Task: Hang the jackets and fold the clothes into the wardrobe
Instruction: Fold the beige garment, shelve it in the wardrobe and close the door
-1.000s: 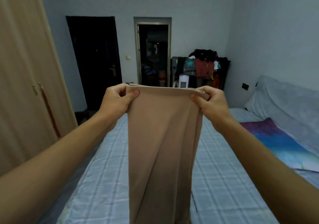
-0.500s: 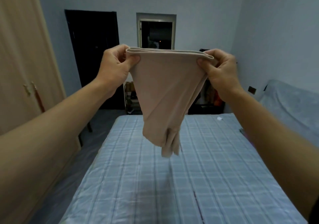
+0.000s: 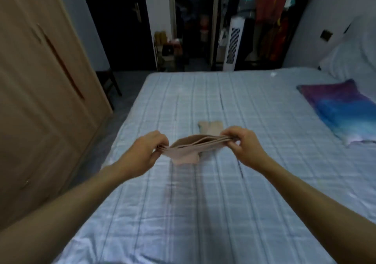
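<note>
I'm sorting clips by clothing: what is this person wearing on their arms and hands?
Nothing that shows. The left hand and right hand have no gloves. The left forearm and right forearm run to the picture's edge with no sleeve, watch or bracelet. Rings: too blurred to tell.

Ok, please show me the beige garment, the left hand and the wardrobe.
beige garment [image 3: 193,144]: head view, folded layers at its middle.
left hand [image 3: 146,151]: head view, back of the hand.
wardrobe [image 3: 40,100]: head view, closed door panel.
</note>
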Demonstrator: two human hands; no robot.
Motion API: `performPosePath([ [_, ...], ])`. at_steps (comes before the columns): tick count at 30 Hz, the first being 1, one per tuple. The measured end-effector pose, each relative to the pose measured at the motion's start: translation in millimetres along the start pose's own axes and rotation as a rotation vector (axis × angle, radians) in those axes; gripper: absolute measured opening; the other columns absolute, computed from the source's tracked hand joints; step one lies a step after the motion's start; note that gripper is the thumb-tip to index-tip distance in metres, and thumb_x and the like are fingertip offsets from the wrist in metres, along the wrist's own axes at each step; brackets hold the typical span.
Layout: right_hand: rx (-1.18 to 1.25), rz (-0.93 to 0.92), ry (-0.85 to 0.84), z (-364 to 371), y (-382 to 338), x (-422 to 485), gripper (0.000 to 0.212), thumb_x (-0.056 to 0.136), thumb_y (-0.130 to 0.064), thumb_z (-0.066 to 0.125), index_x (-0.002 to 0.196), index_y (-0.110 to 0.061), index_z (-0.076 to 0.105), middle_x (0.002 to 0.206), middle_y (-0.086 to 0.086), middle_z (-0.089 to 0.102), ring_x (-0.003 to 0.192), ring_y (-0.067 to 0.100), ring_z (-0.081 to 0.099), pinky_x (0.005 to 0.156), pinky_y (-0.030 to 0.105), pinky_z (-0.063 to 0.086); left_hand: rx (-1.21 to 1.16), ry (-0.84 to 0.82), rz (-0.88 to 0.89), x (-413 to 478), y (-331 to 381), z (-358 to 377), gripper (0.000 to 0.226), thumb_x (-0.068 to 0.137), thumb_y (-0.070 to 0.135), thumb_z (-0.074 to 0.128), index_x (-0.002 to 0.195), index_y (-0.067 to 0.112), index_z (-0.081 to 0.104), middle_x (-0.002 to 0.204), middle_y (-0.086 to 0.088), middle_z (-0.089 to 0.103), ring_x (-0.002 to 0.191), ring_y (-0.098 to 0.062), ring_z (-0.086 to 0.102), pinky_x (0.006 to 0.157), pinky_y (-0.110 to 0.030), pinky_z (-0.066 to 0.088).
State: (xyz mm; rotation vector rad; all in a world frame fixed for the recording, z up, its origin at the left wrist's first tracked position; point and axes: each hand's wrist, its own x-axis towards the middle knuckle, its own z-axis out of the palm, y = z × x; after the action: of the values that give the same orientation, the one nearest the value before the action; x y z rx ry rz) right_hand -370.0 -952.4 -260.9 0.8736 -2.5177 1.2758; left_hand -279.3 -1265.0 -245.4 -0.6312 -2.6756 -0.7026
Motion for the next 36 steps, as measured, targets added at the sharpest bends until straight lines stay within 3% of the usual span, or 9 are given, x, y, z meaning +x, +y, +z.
performPosePath([
  [7, -0.004, 0.178, -0.380, 78.7, 36.8, -156.5, 0.014, 0.079, -0.012, 0.060, 0.090, -0.013, 0.069, 0.079, -0.002, 0.065, 0.070, 0.010, 0.058, 0.068, 0.028, 0.049, -0.236, -0.272, -0.159, -149.1, 2.5, 104.4, 0.009, 0.090, 0.012, 0.056, 0.096, 0.017, 0.061, 0.088, 0.005, 0.057, 0.077, -0.009, 0.055, 0.070, -0.033, 0.048],
  [12, -0.041, 0.213, -0.558, 99.6, 30.3, -227.3, 0.010, 0.087, -0.016, 0.064, 0.095, -0.021, 0.067, 0.087, -0.012, 0.062, 0.076, 0.005, 0.058, 0.071, 0.023, 0.049, -0.293, -0.401, -0.107, -207.4, 8.9, 127.3, 0.026, 0.085, 0.002, 0.060, 0.099, 0.024, 0.058, 0.090, 0.018, 0.051, 0.080, 0.002, 0.050, 0.073, -0.015, 0.042],
  [14, -0.096, 0.232, -0.619, 108.2, 26.4, -248.5, 0.014, 0.086, -0.015, 0.065, 0.099, -0.019, 0.068, 0.094, -0.010, 0.064, 0.082, 0.005, 0.059, 0.075, 0.023, 0.049, -0.287, -0.432, -0.098, -225.9, 11.7, 135.0, 0.026, 0.084, 0.003, 0.059, 0.097, 0.025, 0.058, 0.090, 0.022, 0.048, 0.081, 0.003, 0.047, 0.074, -0.015, 0.041],
  [17, -0.255, 0.260, -0.820, 125.2, 15.2, -267.7, 0.021, 0.085, -0.018, 0.064, 0.106, -0.019, 0.069, 0.108, -0.002, 0.066, 0.096, 0.016, 0.061, 0.084, 0.028, 0.047, -0.280, -0.529, -0.076, -251.3, 12.3, 144.0, 0.015, 0.086, 0.016, 0.058, 0.097, 0.027, 0.058, 0.091, 0.017, 0.054, 0.082, -0.002, 0.047, 0.077, -0.024, 0.045],
  [20, -0.358, 0.292, -0.964, 135.2, -2.1, -267.9, 0.030, 0.089, -0.035, 0.062, 0.115, -0.022, 0.066, 0.120, -0.001, 0.063, 0.110, 0.020, 0.057, 0.096, 0.036, 0.045, -0.266, -0.626, -0.052, -260.8, 8.7, 139.0, 0.019, 0.088, 0.036, 0.062, 0.104, 0.026, 0.066, 0.098, 0.017, 0.060, 0.088, -0.001, 0.051, 0.084, -0.012, 0.036],
  [24, -0.337, 0.317, -0.762, 132.9, -18.4, -245.0, 0.034, 0.092, -0.045, 0.062, 0.120, -0.026, 0.063, 0.117, -0.006, 0.064, 0.107, 0.010, 0.058, 0.096, 0.030, 0.046, -0.225, -0.505, -0.114, -243.5, -5.7, 112.1, 0.022, 0.088, 0.034, 0.067, 0.106, 0.022, 0.069, 0.098, 0.007, 0.066, 0.089, -0.002, 0.056, 0.078, -0.004, 0.033],
  [28, -0.303, 0.318, -0.583, 128.8, -19.0, -210.9, 0.029, 0.093, -0.041, 0.062, 0.117, -0.024, 0.065, 0.111, -0.005, 0.065, 0.101, 0.006, 0.059, 0.093, 0.028, 0.048, -0.210, -0.402, -0.214, -213.7, -24.7, 86.2, 0.012, 0.091, 0.028, 0.068, 0.101, 0.023, 0.070, 0.095, 0.010, 0.066, 0.087, -0.003, 0.060, 0.077, -0.015, 0.044],
  [36, -0.202, 0.348, -0.394, 142.3, 37.2, -131.8, 0.026, 0.094, -0.034, 0.063, 0.114, -0.018, 0.066, 0.106, -0.003, 0.066, 0.097, 0.008, 0.060, 0.084, 0.022, 0.047, -0.182, -0.381, -0.356, -145.8, -76.5, 93.5, 0.004, 0.092, 0.026, 0.067, 0.095, 0.029, 0.069, 0.092, 0.016, 0.065, 0.091, -0.001, 0.060, 0.075, -0.012, 0.045],
])
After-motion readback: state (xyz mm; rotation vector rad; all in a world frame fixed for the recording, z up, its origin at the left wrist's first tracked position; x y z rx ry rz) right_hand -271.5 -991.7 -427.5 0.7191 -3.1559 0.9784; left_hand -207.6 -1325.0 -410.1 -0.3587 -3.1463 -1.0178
